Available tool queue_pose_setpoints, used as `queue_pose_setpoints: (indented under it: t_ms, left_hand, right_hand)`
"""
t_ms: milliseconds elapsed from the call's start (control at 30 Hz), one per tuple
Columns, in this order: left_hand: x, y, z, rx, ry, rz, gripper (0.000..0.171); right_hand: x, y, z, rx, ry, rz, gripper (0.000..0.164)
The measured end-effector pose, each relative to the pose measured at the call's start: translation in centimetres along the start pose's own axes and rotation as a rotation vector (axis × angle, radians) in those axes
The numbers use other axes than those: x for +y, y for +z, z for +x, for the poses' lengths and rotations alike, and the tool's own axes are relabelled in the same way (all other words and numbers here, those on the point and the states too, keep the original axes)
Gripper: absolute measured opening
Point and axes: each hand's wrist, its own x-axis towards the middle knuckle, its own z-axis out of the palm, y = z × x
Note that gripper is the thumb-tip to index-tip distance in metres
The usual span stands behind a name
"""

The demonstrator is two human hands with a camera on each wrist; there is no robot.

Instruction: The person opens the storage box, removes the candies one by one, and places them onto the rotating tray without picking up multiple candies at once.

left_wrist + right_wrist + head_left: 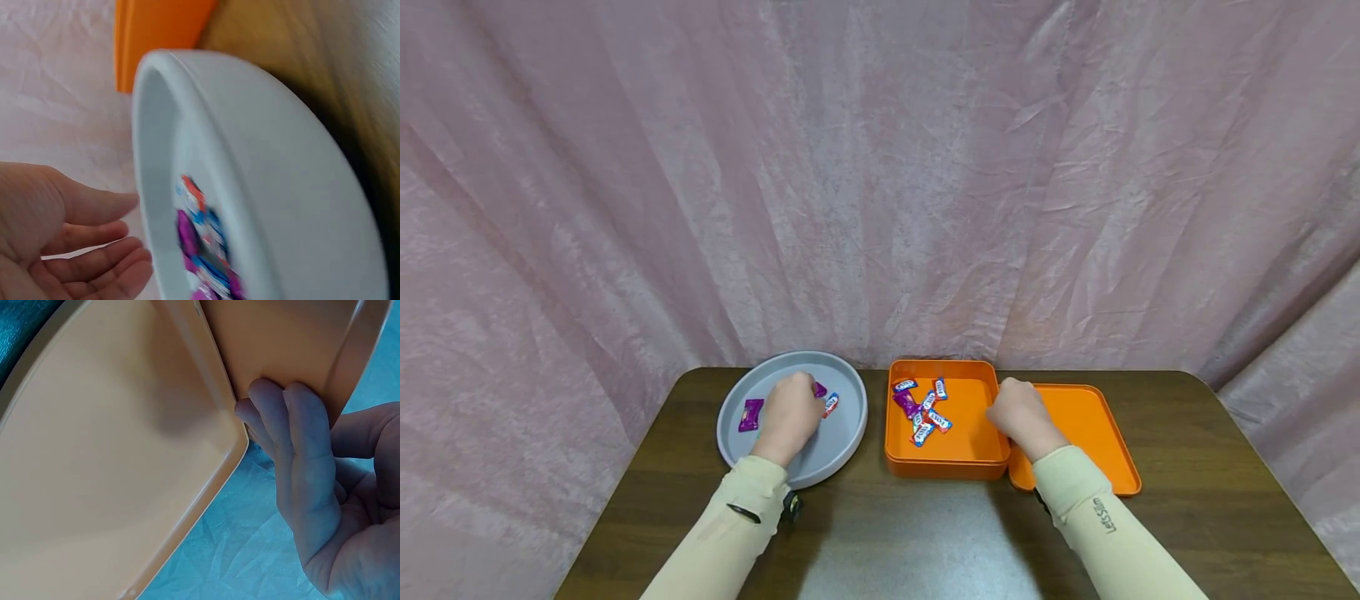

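"Grey, the round tray (pixel 838 437) beneath the left grip (pixel 788 412). Does that grip have hold of anything?"

"Nothing that I can see. It hangs over the tray, fingers loosely bent, and in the left wrist view the thumb stands apart from them."

"Where are the sweets, then?"

"A purple packet (pixel 750 415) lies just left of the left grip. A second purple packet (pixel 820 389) peeks out at its far right side, with a white-and-blue sweet (pixel 831 406) just to its right. The left wrist view shows several wrappers below it, too blurred to count."

"And the right grip (pixel 1022 412)?"

"Closed round the right wall of the orange box (pixel 970 417), fingers laid along the outside and another digit at the rim. How firmly it presses, I can't tell."

"What's in there?"

"A purple sweet (pixel 906 404) and a scatter of white-and-blue sweets (pixel 938 420), all to the left of the right grip, some overlapping."

"What about its other side?"

"A shallow orange lid (pixel 1086 425) lies on the wooden table (pixel 1210 483), partly under the right grip and reaching out to its right. Beyond both grips hangs a pink curtain (pixel 880 167)."
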Motion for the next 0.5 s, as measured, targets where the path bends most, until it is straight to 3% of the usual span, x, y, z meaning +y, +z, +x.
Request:
queue_pose_setpoints:
  t_ms: [67,233,367,500]
  left_hand:
    - [1.0,0.0,0.1,0.049,0.043,-0.025,0.007]
    - [4.2,0.0,-0.2,0.122,0.141,-0.083,0.028]
    - [7.0,0.6,-0.9,0.115,0.209,-0.108,0.031]
    - [9.6,1.4,-1.7,0.059,0.273,-0.106,0.035]
  right_hand:
    - [0.0,0.0,0.0,0.000,0.001,-0.003,0.021]
    - [0.1,0.0,0.0,0.007,-0.004,-0.024,0.018]
    - [0.0,-0.1,-0.1,0.011,-0.011,-0.036,0.018]
    - [-0.1,-0.1,-0.1,0.018,-0.018,-0.043,0.019]
